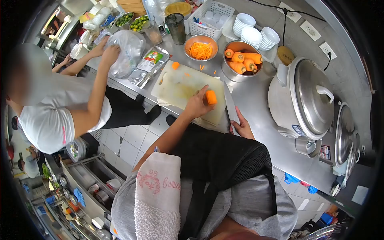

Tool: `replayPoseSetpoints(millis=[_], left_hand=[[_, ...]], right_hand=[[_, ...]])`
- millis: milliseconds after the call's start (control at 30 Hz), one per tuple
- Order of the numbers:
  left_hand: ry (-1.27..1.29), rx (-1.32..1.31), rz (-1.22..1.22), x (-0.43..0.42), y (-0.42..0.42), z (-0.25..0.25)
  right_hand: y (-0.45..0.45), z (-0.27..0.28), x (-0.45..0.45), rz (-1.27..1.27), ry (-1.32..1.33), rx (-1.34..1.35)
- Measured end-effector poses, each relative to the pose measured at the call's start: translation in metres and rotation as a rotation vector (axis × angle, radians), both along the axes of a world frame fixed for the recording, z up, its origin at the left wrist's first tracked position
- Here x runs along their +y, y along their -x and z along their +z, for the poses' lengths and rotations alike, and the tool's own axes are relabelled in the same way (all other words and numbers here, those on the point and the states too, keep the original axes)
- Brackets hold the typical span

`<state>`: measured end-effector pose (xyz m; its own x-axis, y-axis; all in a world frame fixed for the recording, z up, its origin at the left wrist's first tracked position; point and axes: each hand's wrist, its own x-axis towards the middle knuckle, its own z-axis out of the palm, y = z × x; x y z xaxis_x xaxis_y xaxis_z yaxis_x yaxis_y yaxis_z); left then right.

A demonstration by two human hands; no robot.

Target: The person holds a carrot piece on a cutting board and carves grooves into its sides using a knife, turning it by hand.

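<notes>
My left hand [199, 104] is closed around a short block of carrot [211, 97] at the right side of the white cutting board [180, 86]. In my right hand [241, 124] is a large kitchen knife [231, 105], its blade pointing away from me just beyond the board's right edge, apart from the carrot. A small carrot end [175, 65] lies on the board's far left corner. Behind the board stands a metal bowl of carrot strips [200, 51], and right of it a metal pot [239, 75] holds several whole carrots [245, 61].
On the right stands a big lidded steel cooker [302, 96]. White bowls [251, 36] are stacked at the back by a white basket [210, 18]. A silver packet [149, 66] lies left of the board. A co-worker [68, 100] handles a plastic bag [126, 52] there.
</notes>
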<state>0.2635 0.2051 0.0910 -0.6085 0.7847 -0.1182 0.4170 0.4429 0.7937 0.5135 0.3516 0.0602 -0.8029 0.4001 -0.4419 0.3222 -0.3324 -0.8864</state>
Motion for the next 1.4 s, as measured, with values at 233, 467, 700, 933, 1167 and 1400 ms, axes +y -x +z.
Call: replayPoseSetpoints(millis=[233,467,700,933,1167,1400], left_hand=[[-0.464,0.318,-0.214,0.012,0.017,-0.043],[-0.481,0.272,-0.200,0.023,0.021,-0.051],[-0.443,0.276,-0.222,0.016,0.017,-0.048],[-0.429,0.339,-0.241,0.017,0.017,-0.041],[-0.412,0.365,-0.233,0.016,0.016,-0.038],[-0.415,0.375,-0.243,0.017,0.017,-0.042]], right_hand=[[0.035,0.056,0.014,0.003,-0.134,-0.039],[0.063,0.060,0.024,0.151,-0.226,-0.045],[0.072,0.054,0.018,0.147,-0.238,-0.009],[0.076,0.062,0.015,0.166,-0.225,-0.055],[0.074,0.050,0.015,0.154,-0.215,-0.018],[0.075,0.056,0.012,0.144,-0.194,-0.019]])
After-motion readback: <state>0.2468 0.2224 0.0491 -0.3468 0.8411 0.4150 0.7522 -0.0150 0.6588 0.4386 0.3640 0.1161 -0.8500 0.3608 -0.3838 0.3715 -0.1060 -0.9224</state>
